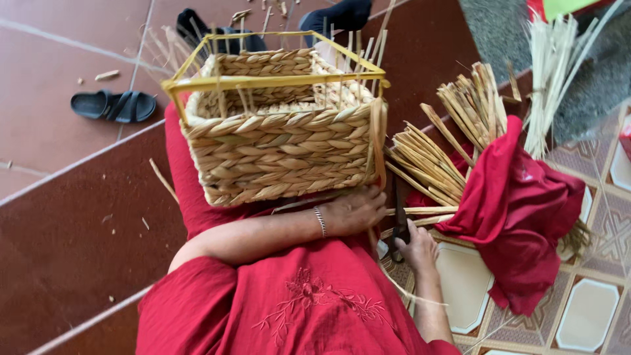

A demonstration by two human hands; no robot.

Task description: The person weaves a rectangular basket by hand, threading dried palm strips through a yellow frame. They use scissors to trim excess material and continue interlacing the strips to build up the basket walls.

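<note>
Now left hand (355,210) fingers grip straw strands (420,211) below woven basket (282,141); right hand's (417,250) unclear.

Half-woven straw basket (282,141) upright on lap.

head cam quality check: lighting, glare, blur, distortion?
Head view: soft even daylight, faint shadows under the woven basket; no real glare, only mild sheen on the floor tiles; left hand and right hand reasonably sharp; wide-angle lens stretches the edges; red cloth strongly saturated.
</note>
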